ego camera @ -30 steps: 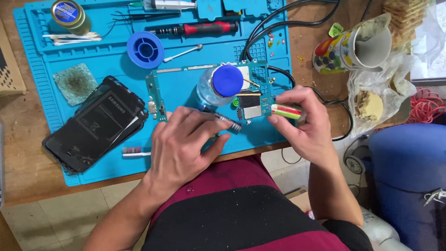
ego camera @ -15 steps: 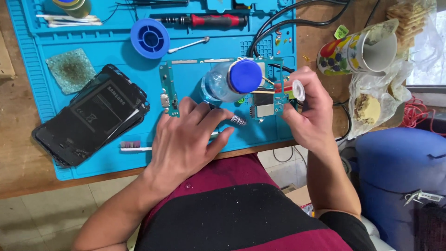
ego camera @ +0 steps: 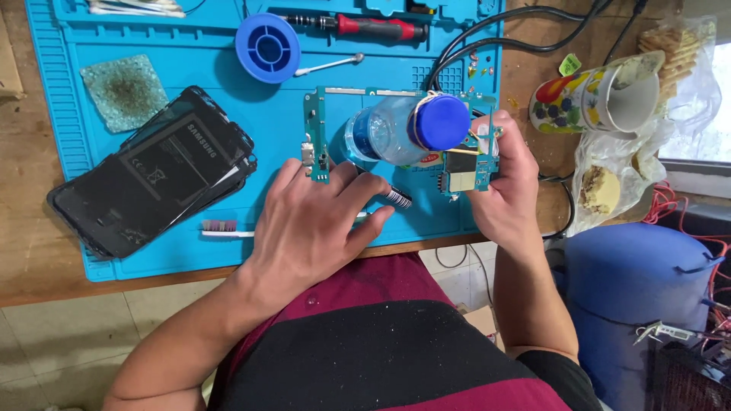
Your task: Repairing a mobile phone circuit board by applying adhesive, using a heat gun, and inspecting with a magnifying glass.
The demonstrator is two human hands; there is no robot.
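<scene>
Right hand (ego camera: 502,190) grips circuit board (ego camera: 464,164) near mat edge (ego camera: 426,245)

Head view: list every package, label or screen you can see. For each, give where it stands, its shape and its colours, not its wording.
Phone: left on the blue mat, opened, black slab with a grey printed label.
Bottle: mid-mat, lying over the circuit board, clear with blue cap.
Barcode label: by the left hand, small striped black-and-white strip.
Plastic bag: right, on the wooden table, clear and crumpled.
</scene>
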